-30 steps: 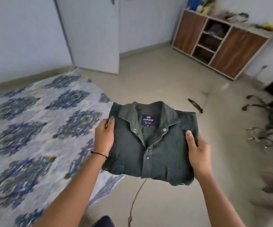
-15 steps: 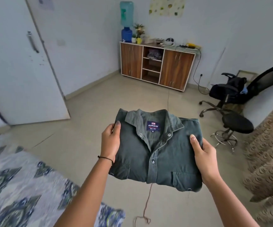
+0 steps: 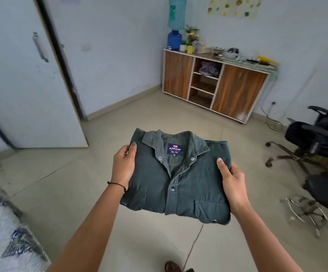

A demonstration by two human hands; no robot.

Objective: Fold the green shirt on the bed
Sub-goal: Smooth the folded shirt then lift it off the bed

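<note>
The green shirt [image 3: 188,185] is folded into a neat rectangle, collar and blue label facing up, held in the air over the floor. My left hand [image 3: 124,167] grips its left edge, thumb on top. Gripping the right edge in the same way is my right hand [image 3: 233,183]. The bed [image 3: 4,242], with its blue-patterned white cover, shows only at the lower left corner, apart from the shirt.
A wooden cabinet [image 3: 236,91] with open shelves stands against the far wall, a water dispenser [image 3: 176,22] on top. Black office chairs [image 3: 316,138] are at the right. A white door [image 3: 21,75] is at the left. A thin cord [image 3: 193,246] lies on the floor below the shirt.
The view has swung right, away from the bed and toward the cabinet and chairs. Both hands still hold the folded shirt the same way, now carried over the floor.
</note>
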